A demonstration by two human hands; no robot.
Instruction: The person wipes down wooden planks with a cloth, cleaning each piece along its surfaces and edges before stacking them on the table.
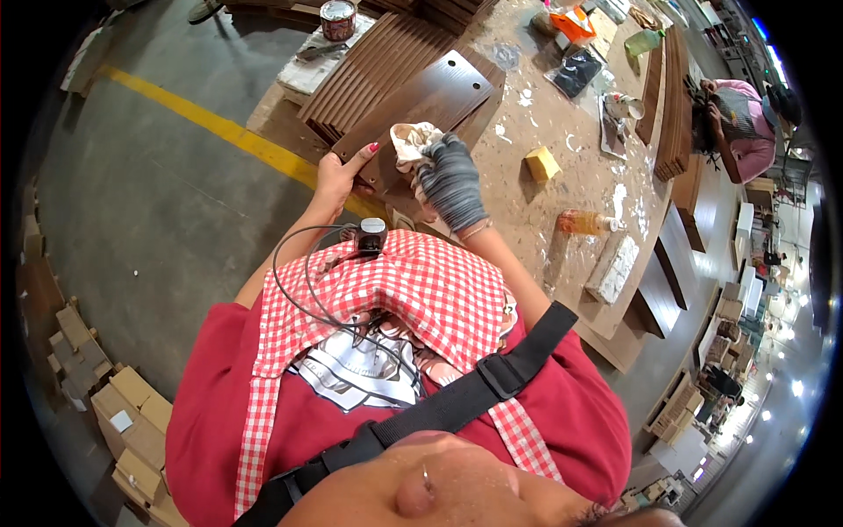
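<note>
Watching the head cam, I see both hands up at the near edge of the desk (562, 132), working on a dark brown wood panel (421, 101). Panel lies flat-ish on top of a stack of similar brown slats (369, 66), w/ two small holes near its far end.

Left hand (338, 176) is bare, red nails, fingers curled round the panel's near left edge w/ thumb on top: grip closed on the panel, holding it steady. Right hand (452, 180) wears a grey glove and is bunched tight round a crumpled off-white rag (411, 145), pressing it onto the panel's near end. So rag sits btwn glove and wood, touching both.

Round about: yellow sponge block (542, 163) on the desk just right of the gloved hand. Further right a clear bottle w/ orange liquid (587, 222) lies on its side, and near it a whitish, paint-smeared block (613, 266) at the desk edge. White paint splotches across the desktop. A round tin (337, 19) stands at the far left on a white sheet. Orange bag (575, 25) and a black bag (575, 72) sit at the far side.

A second person in a pink top (742, 123) is at the far right of the desk, well apart from my hands. Yellow floor line (202, 119) runs diagonally on grey concrete to the left; cardboard boxes (132, 422) piled lower left.

Closer in: red-white checked apron (421, 290), black cable looped over it, black strap across the chest.
</note>
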